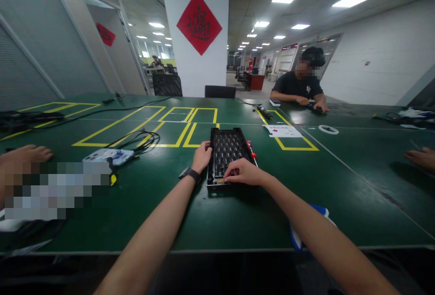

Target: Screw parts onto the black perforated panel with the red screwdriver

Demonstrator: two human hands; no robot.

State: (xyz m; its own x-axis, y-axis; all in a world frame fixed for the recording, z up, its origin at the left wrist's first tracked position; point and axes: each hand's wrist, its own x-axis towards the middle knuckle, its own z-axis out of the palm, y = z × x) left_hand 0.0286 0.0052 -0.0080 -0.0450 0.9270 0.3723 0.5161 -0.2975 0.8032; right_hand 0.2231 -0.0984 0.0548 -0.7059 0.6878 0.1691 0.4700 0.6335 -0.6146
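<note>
A black open case (229,150) with rows of dark slots inside lies on the green table in front of me. My left hand (203,155) grips its left wall, fingers over the edge and a dark watch on the wrist. Over the case's near right part, my right hand (239,171) has its fingers pinched together at the near end, beside a small yellowish part (220,181). Whatever sits between those fingertips is too small to make out. A red-handled tool (252,149) rests against the right side of the case.
Yellow tape outlines, a white paper (283,131), a tape ring (328,129) and cables (146,141) lie on the green table (190,222). A blue and white item (321,210) is under my right forearm. A person (301,82) sits across; other people's hands show at both sides.
</note>
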